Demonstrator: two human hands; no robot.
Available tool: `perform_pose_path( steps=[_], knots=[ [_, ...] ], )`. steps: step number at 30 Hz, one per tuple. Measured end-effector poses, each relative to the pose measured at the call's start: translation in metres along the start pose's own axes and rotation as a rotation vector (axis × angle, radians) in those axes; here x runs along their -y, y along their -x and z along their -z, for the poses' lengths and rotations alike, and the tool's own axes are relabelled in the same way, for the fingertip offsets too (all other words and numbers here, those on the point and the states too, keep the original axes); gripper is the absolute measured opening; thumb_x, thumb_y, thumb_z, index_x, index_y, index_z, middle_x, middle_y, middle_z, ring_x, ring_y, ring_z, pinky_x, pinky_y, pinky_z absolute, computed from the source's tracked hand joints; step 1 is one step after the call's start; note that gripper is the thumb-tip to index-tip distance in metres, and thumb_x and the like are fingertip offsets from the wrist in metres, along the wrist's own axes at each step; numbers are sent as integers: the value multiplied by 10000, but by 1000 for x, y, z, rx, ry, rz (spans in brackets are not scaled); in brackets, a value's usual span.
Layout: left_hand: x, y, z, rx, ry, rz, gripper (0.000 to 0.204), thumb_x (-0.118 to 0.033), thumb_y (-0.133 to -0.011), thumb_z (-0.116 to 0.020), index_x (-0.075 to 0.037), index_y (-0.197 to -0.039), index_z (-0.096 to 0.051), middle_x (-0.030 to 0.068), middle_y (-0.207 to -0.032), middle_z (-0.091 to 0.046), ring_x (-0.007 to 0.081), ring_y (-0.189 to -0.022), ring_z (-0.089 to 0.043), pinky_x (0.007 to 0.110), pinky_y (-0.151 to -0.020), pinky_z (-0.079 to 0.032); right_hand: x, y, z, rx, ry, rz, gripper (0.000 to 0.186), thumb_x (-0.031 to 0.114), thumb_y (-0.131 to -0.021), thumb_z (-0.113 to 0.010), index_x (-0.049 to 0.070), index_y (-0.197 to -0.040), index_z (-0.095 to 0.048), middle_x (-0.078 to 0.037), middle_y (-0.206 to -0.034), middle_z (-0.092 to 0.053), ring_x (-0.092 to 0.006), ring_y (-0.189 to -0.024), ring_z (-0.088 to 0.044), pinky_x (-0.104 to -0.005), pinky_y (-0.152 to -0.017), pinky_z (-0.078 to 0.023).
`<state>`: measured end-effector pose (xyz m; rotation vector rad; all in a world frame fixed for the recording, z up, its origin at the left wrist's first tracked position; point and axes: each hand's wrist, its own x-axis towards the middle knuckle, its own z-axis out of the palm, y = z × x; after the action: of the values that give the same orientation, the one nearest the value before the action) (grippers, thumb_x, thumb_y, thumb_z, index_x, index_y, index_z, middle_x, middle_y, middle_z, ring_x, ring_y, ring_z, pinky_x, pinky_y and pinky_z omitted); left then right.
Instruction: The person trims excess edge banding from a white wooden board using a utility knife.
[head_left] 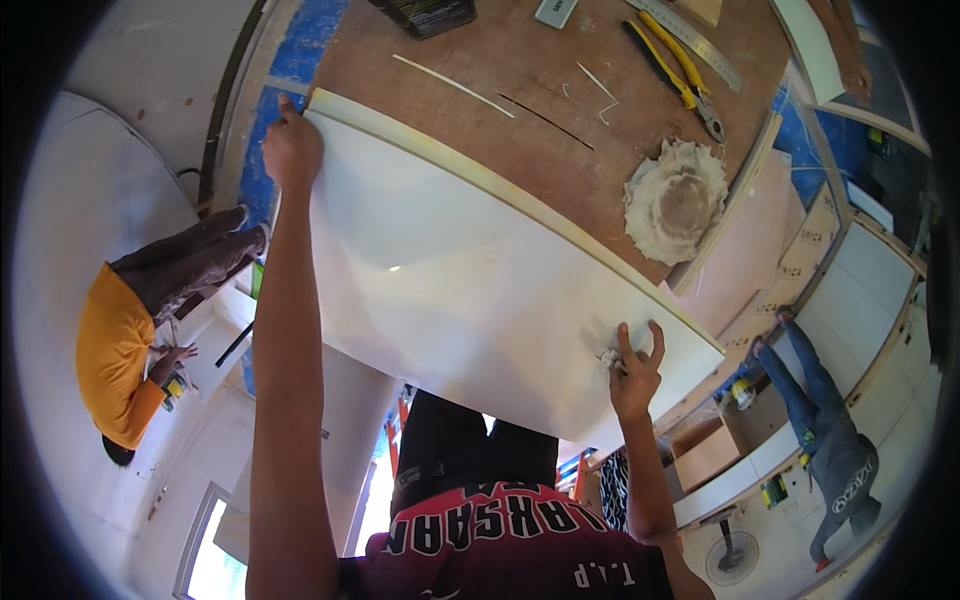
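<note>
A large white panel (440, 260) with a pale raw edge leans over the brown work table in front of me. My left hand (293, 148) is closed around its far left corner, thumb up. Low on the panel's right part, my right hand (636, 378) presses a small crumpled greyish wad (608, 356), perhaps cloth, against the white face. Two fingers of that hand stick out; the others bend around the wad and partly hide it.
On the table (480, 120) lie yellow-black pliers (680, 70), a metal ruler (700, 50), thin strips (455, 85) and a crusted round mould (677, 200). A dark container (425, 14) stands at the far edge. Co-workers are at left (115, 345) and right (840, 465); another person's arm (848, 50) shows far right.
</note>
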<state>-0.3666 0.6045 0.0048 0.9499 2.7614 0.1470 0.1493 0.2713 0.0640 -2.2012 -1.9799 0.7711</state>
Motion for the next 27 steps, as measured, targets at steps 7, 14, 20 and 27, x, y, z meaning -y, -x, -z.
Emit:
perform_pose_path(
  steps=[7, 14, 20, 27],
  knots=[
    [-17, -20, 4, -27, 27, -109, 879, -629, -1108, -238, 75, -1149, -762, 338, -1188, -720, 502, -1166, -679, 582, -1013, -512, 13, 5, -26, -36, -44, 101, 870, -109, -678, -755, 228, -1475, -661, -277, -1608, -412, -218, -656, -665, -349, -596, -588],
    [18, -44, -9, -48, 18, -134, 808, -588, -1114, -270, 49, -1130, -768, 341, -1184, -717, 512, -1163, -674, 582, -1010, -514, 75, -43, 7, 101, -199, -36, 853, 149, -821, -869, 128, -1577, -475, -276, -1507, -528, -314, -726, -673, -404, -677, -605],
    [-6, -3, 5, -51, -18, -54, 722, -496, -1131, -309, 1, -954, -802, 291, -989, -760, 495, -969, -732, 591, -881, -559, 244, -216, 10, 250, -291, 350, 450, 177, -1046, -642, -8, -1408, -449, -303, -1149, -671, -459, -1000, -723, -496, -792, -600],
    [2, 20, -6, -124, 154, -98, 564, -401, -1126, -422, -43, -888, -788, 245, -879, -756, 466, -812, -733, 563, -747, -572, 349, -317, -45, 251, 227, 737, 327, 89, -925, -643, -20, -1224, -569, -154, -850, -711, -284, -692, -761, -376, -582, -606]
  ],
)
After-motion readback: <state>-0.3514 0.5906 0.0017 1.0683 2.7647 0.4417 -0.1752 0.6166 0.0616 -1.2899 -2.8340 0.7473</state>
